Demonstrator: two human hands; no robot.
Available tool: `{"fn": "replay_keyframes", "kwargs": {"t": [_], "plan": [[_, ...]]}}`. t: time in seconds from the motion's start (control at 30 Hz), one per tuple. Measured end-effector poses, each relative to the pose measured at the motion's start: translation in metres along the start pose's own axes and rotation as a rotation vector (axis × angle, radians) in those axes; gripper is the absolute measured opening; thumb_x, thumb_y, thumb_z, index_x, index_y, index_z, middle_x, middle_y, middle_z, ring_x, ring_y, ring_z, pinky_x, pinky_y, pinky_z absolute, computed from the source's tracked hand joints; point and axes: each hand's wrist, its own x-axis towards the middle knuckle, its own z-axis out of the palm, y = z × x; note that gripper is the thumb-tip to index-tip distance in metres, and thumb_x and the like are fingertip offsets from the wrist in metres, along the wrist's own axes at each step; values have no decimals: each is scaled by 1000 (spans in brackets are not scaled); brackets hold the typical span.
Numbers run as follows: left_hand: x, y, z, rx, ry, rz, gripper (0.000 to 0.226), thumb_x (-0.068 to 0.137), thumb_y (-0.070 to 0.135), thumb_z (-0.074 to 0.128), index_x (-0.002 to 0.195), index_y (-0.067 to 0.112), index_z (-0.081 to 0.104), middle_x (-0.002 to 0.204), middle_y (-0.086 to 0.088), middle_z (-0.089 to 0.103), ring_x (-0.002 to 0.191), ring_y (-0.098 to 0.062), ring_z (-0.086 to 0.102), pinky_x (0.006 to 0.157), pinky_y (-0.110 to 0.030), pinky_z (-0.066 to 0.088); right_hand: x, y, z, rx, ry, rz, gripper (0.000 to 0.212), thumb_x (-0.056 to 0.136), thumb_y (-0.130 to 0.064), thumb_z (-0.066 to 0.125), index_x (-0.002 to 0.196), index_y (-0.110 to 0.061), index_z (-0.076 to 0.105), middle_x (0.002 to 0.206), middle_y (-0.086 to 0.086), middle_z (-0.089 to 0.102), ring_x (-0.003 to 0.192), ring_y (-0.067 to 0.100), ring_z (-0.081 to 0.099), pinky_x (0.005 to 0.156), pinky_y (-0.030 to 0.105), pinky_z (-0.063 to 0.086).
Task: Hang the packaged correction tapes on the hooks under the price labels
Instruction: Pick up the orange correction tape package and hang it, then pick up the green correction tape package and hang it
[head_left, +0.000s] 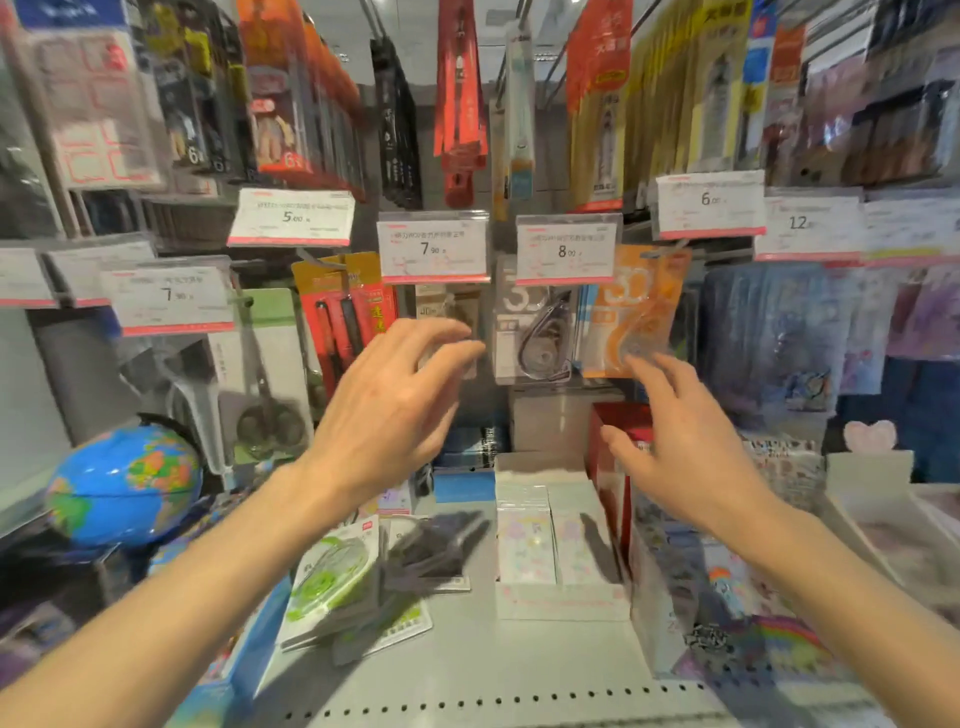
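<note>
Left hand (387, 410): raised before the hooks, grip wide, fingers spread, holding nothing; tips near the brown pack under the 7.90 label (434, 247).
Right hand (685, 441): raised at 3 o'clock of the left, grip loose and half wide, fingertips (641, 366) touching or just short of the orange pack's lower edge; cannot tell which through the blur.
Orange correction tape pack (636, 312): hanging tilted, at 3 o'clock of the 8.00 label (566, 250), just beside the grey-white pack (535, 338) under that label.
Green correction tape packs (337, 577): lying flat on the shelf (519, 670) at 6 o'clock of the hooks, not yet hung, partly shadowed.
Risk, orange pack: probably knocked off or swung askew by a careless nudge, since already tilted.
Risk, neighbours: wide left fingers likely to snag the brown pack or the red pen packs (343, 312) at 9 o'clock.
Risk, hooks: hidden behind labels, so hang holes easily missed.
</note>
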Motion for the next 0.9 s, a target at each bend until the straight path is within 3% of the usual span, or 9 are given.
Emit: {"fn": "replay_keyframes", "kwargs": {"t": [0.17,0.23,0.33,0.43,0.5,0.63,0.73,0.9], "plan": [[-89,-20,17,-153,-247,-472,28,97,22,57,125,22,58,119,4,55,97,-20,63,78,-36,50,-8,-49,44,9,-202,-65,52,91,-41,61,136,-15,52,129,5,53,120,26,53,99,37,44],[-118,-32,26,-152,-454,-681,33,99,28,55,131,24,53,124,2,52,104,-23,63,84,-36,45,-9,-71,65,38,-296,-81,46,93,-41,58,133,-18,55,126,2,57,115,23,57,95,34,44],[-154,-46,39,-143,-718,-827,44,98,29,53,141,22,47,130,-7,52,119,-27,56,98,-35,41,-10,-100,104,79,-455,-58,39,94,-43,55,128,-23,58,122,-2,64,111,21,61,92,32,44],[-174,-52,46,-140,-831,-906,43,97,29,49,139,21,49,136,-12,55,126,-31,53,101,-36,44,-13,-125,143,145,-610,38,33,93,-39,53,120,-25,64,113,-1,69,110,25,62,88,32,45],[-179,-50,49,-116,-909,-888,35,96,27,46,128,19,55,131,-14,60,120,-35,57,95,-39,48,-16,-141,162,203,-689,91,27,92,-36,54,110,-22,68,109,2,71,106,26,62,85,31,46],[-176,-45,48,-40,-973,-797,26,96,26,44,115,14,57,121,-18,66,113,-39,59,86,-41,48,-22,-162,195,312,-762,224,20,84,-37,63,76,-19,65,86,1,69,87,22,64,74,29,49],[-176,-45,46,-36,-981,-785,26,96,25,45,116,13,55,119,-18,66,113,-37,59,85,-41,48,-25,-168,211,399,-799,346,26,76,-43,70,80,-20,59,85,2,69,80,25,67,71,36,55],[-179,-44,44,-125,-882,-878,31,93,26,53,123,16,58,123,-10,66,116,-31,59,90,-40,52,-22,-166,213,594,-836,485,22,80,-18,77,88,-17,56,78,7,66,68,22,62,69,40,54]]}}
